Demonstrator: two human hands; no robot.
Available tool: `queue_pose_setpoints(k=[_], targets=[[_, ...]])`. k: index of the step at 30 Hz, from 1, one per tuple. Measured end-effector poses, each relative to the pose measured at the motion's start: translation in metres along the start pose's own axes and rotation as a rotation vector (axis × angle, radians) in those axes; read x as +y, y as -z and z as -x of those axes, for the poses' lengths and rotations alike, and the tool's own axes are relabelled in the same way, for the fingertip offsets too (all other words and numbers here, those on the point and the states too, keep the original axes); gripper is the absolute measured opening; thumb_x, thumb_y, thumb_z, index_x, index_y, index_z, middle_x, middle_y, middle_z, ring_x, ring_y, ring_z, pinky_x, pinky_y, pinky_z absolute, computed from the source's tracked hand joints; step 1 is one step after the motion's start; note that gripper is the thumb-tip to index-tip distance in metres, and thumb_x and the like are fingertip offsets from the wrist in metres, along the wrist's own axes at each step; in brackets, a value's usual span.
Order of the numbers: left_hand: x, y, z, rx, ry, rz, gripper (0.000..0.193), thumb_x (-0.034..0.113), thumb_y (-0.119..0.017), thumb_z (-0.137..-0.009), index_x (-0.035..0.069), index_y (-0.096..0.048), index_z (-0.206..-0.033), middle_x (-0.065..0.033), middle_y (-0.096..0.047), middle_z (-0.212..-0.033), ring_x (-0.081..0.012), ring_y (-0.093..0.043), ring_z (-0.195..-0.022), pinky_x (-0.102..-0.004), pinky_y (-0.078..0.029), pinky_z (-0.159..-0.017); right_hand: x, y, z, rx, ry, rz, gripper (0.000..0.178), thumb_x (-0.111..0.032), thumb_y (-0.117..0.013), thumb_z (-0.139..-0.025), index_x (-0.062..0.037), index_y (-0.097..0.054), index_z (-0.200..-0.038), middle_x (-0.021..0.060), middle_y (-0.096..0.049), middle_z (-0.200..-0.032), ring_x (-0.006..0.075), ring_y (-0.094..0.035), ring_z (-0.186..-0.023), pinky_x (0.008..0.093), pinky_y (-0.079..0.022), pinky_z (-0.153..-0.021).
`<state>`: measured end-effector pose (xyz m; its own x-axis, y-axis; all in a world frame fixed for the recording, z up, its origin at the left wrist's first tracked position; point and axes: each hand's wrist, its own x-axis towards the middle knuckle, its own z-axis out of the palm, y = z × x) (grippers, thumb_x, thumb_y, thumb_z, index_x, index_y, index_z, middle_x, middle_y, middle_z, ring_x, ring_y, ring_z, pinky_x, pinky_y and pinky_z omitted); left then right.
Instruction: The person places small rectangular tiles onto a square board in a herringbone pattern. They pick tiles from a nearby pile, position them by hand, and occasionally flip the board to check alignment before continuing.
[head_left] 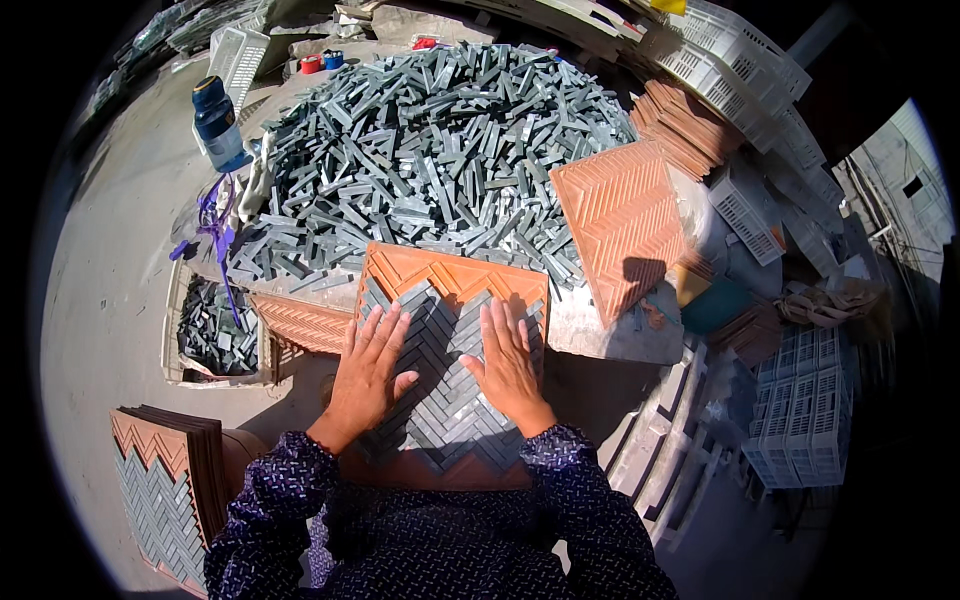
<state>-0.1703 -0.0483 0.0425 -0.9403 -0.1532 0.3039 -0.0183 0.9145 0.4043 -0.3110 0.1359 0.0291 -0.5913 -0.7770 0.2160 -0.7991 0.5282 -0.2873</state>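
Sleeves: dark patterned sleeves (275, 490) come in from five and seven o'clock; the body hides the tray's near edge.
Left hand: the left hand (368, 375) lies flat at nine o'clock on the tray, fingers straight and slightly spread, thumb out, gripping nothing.
Right hand: the right hand (510, 370) mirrors it at three o'clock, palm down, fingers extended, holding nothing.
Tray: the orange tray (400, 262) sits centrally under both hands, its bare zigzag strip at twelve o'clock.
Strips: grey strips (432, 410) fill the rest in herringbone; those under the palms are hidden.
Stack: at eight o'clock, a stack of trays (160, 425), partly covered by the left sleeve.
Chip crate: at nine, a pale crate (171, 345) of grey pieces.
Ridged tray: between one and two, an orange ridged tray (620, 225), a shadow across its lower part.
Pile: at twelve, a heap of loose grey strips (440, 150).
Purple object: at ten, a purple tangle (218, 225), perhaps scissors.
Bottle: beyond it, a dark-topped bottle (217, 130).
Far crates: between one and two, white crates (725, 60), fading into black at the rim.
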Motion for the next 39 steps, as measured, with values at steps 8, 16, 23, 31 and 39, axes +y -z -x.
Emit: queue_pose_setpoints(k=[8, 16, 23, 31, 39], targets=[[-0.015, -0.031, -0.013, -0.09, 0.005, -0.181, 0.069, 0.042, -0.055, -0.082, 0.007, -0.035, -0.138, -0.0076, -0.033, -0.144, -0.0237, -0.028, -0.134, -0.049, -0.016, -0.108, -0.008, -0.031, -0.003, -0.039, 0.064, 0.057, 0.075, -0.043, -0.055, -0.084, 0.0001, -0.026, -0.139, 0.0164, -0.024, -0.146, 0.0284, -0.022, -0.136, 0.0467, -0.013, -0.11], [-0.013, -0.031, -0.014, -0.101, 0.003, -0.147, 0.07, 0.04, -0.057, -0.08, 0.006, -0.035, -0.137, -0.0094, -0.032, -0.144, -0.0252, -0.028, -0.134, -0.05, -0.015, -0.109, 0.002, -0.027, -0.014, 0.015, 0.053, 0.041, 0.063, -0.03, -0.059, -0.084, 0.0002, -0.035, -0.134, 0.0159, -0.033, -0.141, 0.0289, -0.03, -0.132, 0.0505, -0.016, -0.108], [-0.018, -0.031, -0.009, -0.113, 0.028, -0.181, 0.069, 0.044, -0.053, -0.083, 0.009, -0.034, -0.138, -0.0068, -0.031, -0.145, -0.0222, -0.027, -0.134, -0.048, -0.016, -0.109, 0.015, -0.007, -0.05, 0.105, 0.216, 0.137, 0.031, -0.009, -0.053, -0.083, -0.0033, -0.057, -0.113, 0.0104, -0.052, -0.124, 0.0274, -0.041, -0.123, 0.045, -0.03, -0.101], [-0.016, -0.033, -0.012, -0.106, 0.019, -0.194, 0.069, 0.046, -0.051, -0.084, 0.009, -0.032, -0.139, -0.0064, -0.03, -0.146, -0.0219, -0.025, -0.135, -0.0469, -0.016, -0.109, 0.034, 0.015, -0.084, 0.064, 0.468, 0.019, 0.009, -0.007, -0.053, -0.075, -0.0046, -0.055, -0.083, 0.0071, -0.056, -0.093, 0.0235, -0.051, -0.1, 0.0364, -0.041, -0.083], [-0.016, -0.036, -0.012, -0.09, 0.014, -0.176, 0.07, 0.044, -0.052, -0.084, 0.009, -0.031, -0.14, -0.0074, -0.029, -0.146, -0.0227, -0.023, -0.136, -0.0476, -0.013, -0.11, 0.056, 0.027, 0.009, 0.121, -0.591, -1.291, 0.018, -0.008, -0.056, -0.087, -0.0009, -0.052, -0.103, 0.0073, -0.058, -0.088, 0.0144, -0.055, -0.076, 0.0248, -0.044, -0.068]])
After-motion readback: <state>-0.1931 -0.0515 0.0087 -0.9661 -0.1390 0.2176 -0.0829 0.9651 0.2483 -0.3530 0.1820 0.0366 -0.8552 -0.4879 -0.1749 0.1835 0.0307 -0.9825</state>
